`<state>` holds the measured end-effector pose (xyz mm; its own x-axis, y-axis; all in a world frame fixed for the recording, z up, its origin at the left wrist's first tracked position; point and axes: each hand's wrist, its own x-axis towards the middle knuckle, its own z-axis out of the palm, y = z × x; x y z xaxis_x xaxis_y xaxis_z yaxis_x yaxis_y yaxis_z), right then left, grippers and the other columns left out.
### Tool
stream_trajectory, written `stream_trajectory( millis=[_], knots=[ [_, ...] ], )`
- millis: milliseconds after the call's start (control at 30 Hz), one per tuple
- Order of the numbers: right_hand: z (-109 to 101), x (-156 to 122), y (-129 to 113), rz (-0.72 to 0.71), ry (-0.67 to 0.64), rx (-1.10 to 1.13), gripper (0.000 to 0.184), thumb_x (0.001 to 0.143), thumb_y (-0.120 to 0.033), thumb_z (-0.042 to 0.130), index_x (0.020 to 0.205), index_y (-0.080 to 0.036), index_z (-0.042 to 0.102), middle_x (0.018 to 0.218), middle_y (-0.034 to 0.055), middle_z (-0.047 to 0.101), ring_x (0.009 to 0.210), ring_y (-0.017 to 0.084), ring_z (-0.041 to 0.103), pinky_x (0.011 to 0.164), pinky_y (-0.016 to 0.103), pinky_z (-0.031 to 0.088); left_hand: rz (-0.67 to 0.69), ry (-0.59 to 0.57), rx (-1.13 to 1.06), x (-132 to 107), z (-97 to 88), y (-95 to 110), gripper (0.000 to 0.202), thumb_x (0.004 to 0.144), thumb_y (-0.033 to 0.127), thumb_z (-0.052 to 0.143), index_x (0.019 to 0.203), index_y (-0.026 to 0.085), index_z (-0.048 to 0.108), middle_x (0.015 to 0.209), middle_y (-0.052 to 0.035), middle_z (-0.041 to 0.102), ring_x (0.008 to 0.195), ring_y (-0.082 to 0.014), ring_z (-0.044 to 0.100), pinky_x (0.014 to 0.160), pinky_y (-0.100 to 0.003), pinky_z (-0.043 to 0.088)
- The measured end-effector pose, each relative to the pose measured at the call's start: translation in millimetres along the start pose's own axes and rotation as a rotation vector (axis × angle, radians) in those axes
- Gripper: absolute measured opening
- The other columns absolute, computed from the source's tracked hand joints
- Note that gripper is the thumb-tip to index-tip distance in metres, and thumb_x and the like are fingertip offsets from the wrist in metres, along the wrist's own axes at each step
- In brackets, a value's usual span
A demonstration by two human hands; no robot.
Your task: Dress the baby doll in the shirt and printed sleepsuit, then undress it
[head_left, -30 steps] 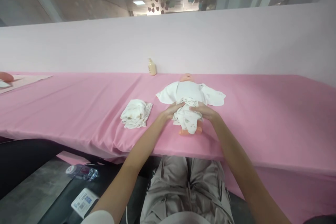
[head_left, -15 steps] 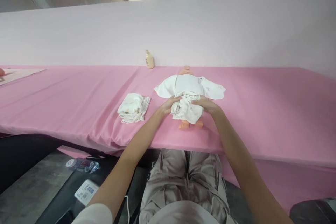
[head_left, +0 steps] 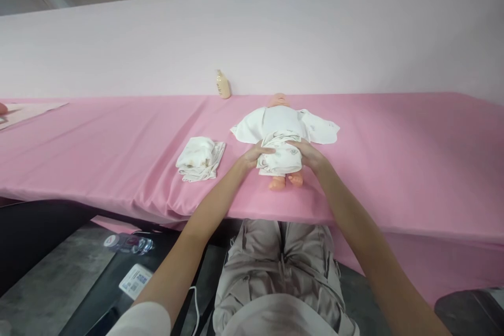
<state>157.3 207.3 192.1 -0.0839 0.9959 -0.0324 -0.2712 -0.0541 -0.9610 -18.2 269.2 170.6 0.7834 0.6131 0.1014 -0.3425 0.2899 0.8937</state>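
Note:
A baby doll (head_left: pixel 277 182) lies on its back on the pink cloth, head toward the wall and feet toward me. White clothing (head_left: pixel 281 119) covers its chest, with the sleeves spread to both sides. Over its hips and legs rests a bunched white printed cloth (head_left: pixel 280 160). My left hand (head_left: pixel 255 155) grips the cloth's left edge, thumb on top. On the opposite edge, my right hand (head_left: pixel 307 153) is closed the same way. The undersides of both hands are hidden. Left of the doll sits a folded white cloth pile (head_left: pixel 200 158).
A cream pump bottle (head_left: pixel 222 85) stands by the white wall (head_left: pixel 252 42). The pink table cover (head_left: pixel 118 152) drapes over the front edge. At lower left, a plastic bottle (head_left: pixel 129 243) and a white labelled box (head_left: pixel 136 281) lie on a dark surface. A pale mat (head_left: pixel 33 111) lies far left.
The cloth between my hands has been drawn neater and flatter over the doll's hips, and its lower edge now sits higher. Both of the doll's feet show more. The view has tilted slightly.

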Motion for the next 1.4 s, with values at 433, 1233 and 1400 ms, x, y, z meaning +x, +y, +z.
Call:
stream_trajectory(
  millis=[433, 1233, 1400],
  knots=[
    [3, -4, -2, 0.049, -0.151, 0.061, 0.029, 0.075, -0.02, 0.066, 0.103, -0.015, 0.062, 0.096, 0.0077, 0.07, 0.089, 0.02, 0.065, 0.08, 0.033, 0.054, -0.032, 0.169, -0.094, 6, 7.5, 0, 0.037, 0.076, 0.021, 0.065, 0.11, 0.009, 0.058, 0.096, -0.0127, 0.07, 0.089, -0.0237, 0.067, 0.087, -0.036, 0.05],
    [0, 2, 2, 0.049, -0.016, -0.039, 0.023, 0.077, -0.035, 0.066, 0.093, -0.018, 0.062, 0.07, 0.0015, 0.068, 0.069, 0.017, 0.064, 0.066, 0.028, 0.054, 0.059, 0.148, 0.049, 10, -9.1, -12, 0.064, 0.053, 0.011, 0.076, 0.114, 0.011, 0.056, 0.102, -0.0136, 0.067, 0.094, -0.0272, 0.064, 0.084, -0.037, 0.05],
    [-2, 9, 5, 0.066, -0.05, -0.026, 0.033, 0.079, -0.05, 0.059, 0.088, -0.019, 0.061, 0.056, -0.0019, 0.062, 0.056, 0.014, 0.06, 0.059, 0.026, 0.052, 0.055, 0.125, 0.063, 6, 1.0, -8, 0.063, 0.057, 0.023, 0.079, 0.114, 0.012, 0.055, 0.11, -0.0143, 0.064, 0.099, -0.0267, 0.062, 0.088, -0.038, 0.048]
  ],
)
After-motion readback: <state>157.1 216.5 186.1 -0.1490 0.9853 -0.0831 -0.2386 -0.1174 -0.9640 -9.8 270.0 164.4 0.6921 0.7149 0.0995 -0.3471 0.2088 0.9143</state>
